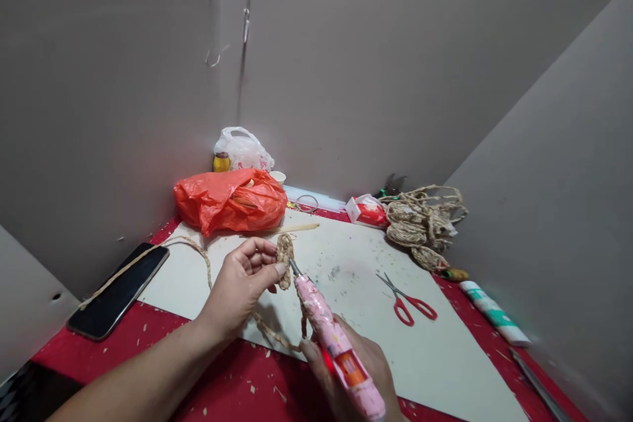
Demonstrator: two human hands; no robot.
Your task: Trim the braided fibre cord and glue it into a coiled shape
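My left hand (235, 287) pinches a small oval coil of braided straw cord (285, 252) between thumb and fingers, holding it upright above the white board. My right hand (368, 359) is wrapped around a pink glue gun (320, 313) with a red light glowing near the grip. The gun's metal tip meets the right edge of the coil, or sits very close to it. Loose braided cord (274, 337) hangs below the coil and passes by my right thumb. Another length of cord (195, 245) runs left, across the board and over a black phone (119, 290).
Red-handled scissors (408, 303) lie partly spread on the white board (356, 244). Behind are an orange plastic bag (232, 201), a white bag (242, 148) and a jar (221, 162). Cord bundles (420, 224) are piled right, near a green-and-white roll (494, 313). Grey panels enclose the red-covered table.
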